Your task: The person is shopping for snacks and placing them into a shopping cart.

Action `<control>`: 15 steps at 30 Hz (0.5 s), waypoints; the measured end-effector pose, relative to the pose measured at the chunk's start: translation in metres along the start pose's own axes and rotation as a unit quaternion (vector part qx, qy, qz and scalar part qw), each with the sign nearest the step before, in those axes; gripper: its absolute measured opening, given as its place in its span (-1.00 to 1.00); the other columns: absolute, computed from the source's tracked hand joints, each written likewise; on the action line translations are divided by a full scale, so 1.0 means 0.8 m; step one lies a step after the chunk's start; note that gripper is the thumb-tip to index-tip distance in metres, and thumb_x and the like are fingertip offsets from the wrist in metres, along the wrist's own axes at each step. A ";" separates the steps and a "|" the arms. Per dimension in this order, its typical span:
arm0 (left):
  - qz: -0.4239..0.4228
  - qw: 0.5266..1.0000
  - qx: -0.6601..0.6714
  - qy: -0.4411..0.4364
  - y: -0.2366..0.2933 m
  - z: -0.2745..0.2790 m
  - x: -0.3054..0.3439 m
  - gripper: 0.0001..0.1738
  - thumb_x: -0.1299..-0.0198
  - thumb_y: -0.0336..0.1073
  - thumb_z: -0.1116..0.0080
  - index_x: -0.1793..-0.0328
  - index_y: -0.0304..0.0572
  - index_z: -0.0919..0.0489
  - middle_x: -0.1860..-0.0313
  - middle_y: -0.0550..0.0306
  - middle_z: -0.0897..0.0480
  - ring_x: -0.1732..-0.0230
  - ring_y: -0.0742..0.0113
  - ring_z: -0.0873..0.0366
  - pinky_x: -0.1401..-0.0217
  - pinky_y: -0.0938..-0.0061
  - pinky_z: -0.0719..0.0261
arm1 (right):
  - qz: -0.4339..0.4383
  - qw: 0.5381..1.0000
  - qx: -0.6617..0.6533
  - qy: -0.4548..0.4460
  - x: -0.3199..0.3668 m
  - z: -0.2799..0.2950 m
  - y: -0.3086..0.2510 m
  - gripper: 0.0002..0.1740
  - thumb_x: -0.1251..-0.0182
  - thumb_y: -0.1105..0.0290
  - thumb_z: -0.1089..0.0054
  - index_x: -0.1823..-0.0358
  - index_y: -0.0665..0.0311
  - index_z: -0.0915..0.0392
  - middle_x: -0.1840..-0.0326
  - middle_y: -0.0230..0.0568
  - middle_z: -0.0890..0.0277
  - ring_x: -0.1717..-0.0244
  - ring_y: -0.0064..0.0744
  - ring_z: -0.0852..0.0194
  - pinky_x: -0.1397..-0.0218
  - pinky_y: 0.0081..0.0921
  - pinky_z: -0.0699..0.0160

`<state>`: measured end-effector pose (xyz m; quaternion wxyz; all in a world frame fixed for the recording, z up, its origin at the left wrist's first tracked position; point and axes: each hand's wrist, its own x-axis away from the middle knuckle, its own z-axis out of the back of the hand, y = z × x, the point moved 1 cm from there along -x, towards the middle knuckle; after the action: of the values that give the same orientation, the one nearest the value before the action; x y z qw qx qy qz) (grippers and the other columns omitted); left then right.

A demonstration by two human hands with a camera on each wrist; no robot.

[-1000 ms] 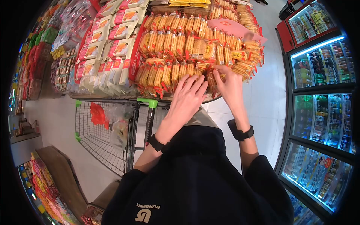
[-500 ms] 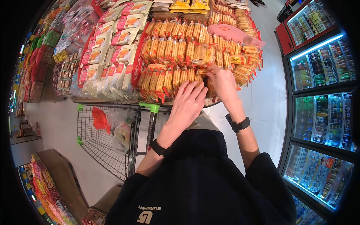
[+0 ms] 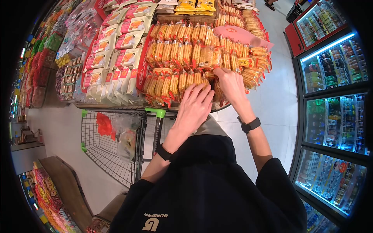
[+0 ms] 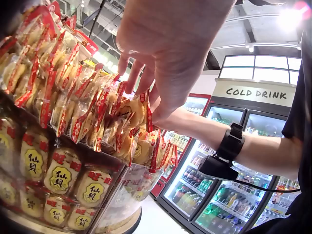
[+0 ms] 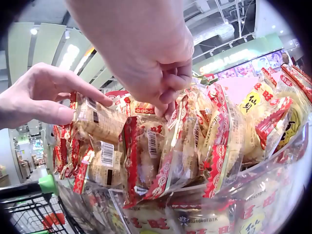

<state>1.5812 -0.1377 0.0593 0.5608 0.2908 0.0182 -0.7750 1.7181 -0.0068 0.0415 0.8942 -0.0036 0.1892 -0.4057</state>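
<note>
Rows of clear-and-red wrapped cracker packets fill the display. Slightly bent and spread, the left hand's fingers rest on the front row. The right wrist view shows the left hand with its index finger over the top of a packet and its thumb at the side. Just right of it, the right hand reaches down with curled fingers. Its thumb and finger meet at a wrapper edge among upright packets; the right hand partly hides this contact.
A wire shopping cart with bagged items stands below the display at the left. White-and-pink packs lie left of the crackers. A pink sign stands among the packets. Drink coolers line the right side.
The right hand has shifted a little left, toward the left hand, with its fingertips higher among the packets. The left hand has barely moved. The view has shifted slightly.
</note>
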 end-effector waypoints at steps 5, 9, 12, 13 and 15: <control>-0.001 1.000 0.006 0.012 0.000 -0.002 -0.001 -0.60 -0.15 -0.34 -0.27 -0.10 -0.39 -0.63 -0.19 -0.09 -0.62 -0.30 0.03 -0.44 -0.51 0.09 -0.29 | 0.013 0.999 -0.010 0.037 0.003 0.007 -0.003 -0.73 -0.10 0.57 -0.14 0.13 0.22 -0.60 0.33 -0.12 -0.60 0.39 -0.02 -0.68 0.46 -0.18 -0.61; 0.006 1.000 0.002 0.014 0.001 0.000 -0.001 -0.60 -0.12 -0.36 -0.29 -0.10 -0.37 -0.64 -0.19 -0.06 -0.62 -0.30 0.03 -0.45 -0.48 0.09 -0.31 | -0.010 0.997 -0.037 0.069 0.007 0.000 0.006 -0.71 -0.10 0.59 -0.15 0.12 0.18 -0.61 0.29 -0.15 -0.60 0.39 -0.02 -0.67 0.45 -0.18 -0.62; 0.010 1.000 0.000 0.021 -0.003 -0.001 -0.001 -0.60 -0.09 -0.39 -0.33 -0.09 -0.31 -0.64 -0.19 0.00 -0.62 -0.28 0.03 -0.47 -0.44 0.09 -0.35 | -0.023 0.993 -0.054 0.103 0.007 0.003 0.007 -0.71 -0.11 0.60 -0.15 0.13 0.16 -0.61 0.28 -0.17 -0.60 0.38 -0.02 -0.67 0.45 -0.18 -0.62; 0.011 1.000 -0.001 0.024 -0.003 -0.002 0.000 -0.60 -0.08 -0.39 -0.32 -0.09 -0.31 -0.64 -0.19 0.00 -0.62 -0.28 0.03 -0.47 -0.44 0.08 -0.36 | -0.024 0.992 -0.057 0.111 0.006 0.005 0.008 -0.71 -0.10 0.60 -0.15 0.13 0.16 -0.61 0.28 -0.17 -0.60 0.38 -0.02 -0.67 0.45 -0.18 -0.62; 0.013 1.000 -0.002 0.026 -0.004 -0.003 -0.001 -0.60 -0.08 -0.39 -0.32 -0.08 -0.31 -0.64 -0.19 0.00 -0.62 -0.28 0.03 -0.47 -0.44 0.08 -0.36 | -0.029 0.990 -0.064 0.124 0.009 0.006 0.006 -0.71 -0.10 0.61 -0.16 0.14 0.16 -0.61 0.27 -0.18 -0.60 0.38 -0.02 -0.66 0.44 -0.18 -0.63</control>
<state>1.5795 -0.1350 0.0565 0.5705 0.3101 0.0313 -0.7598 1.7277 -0.0090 0.0431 0.8497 -0.0159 0.3236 -0.4160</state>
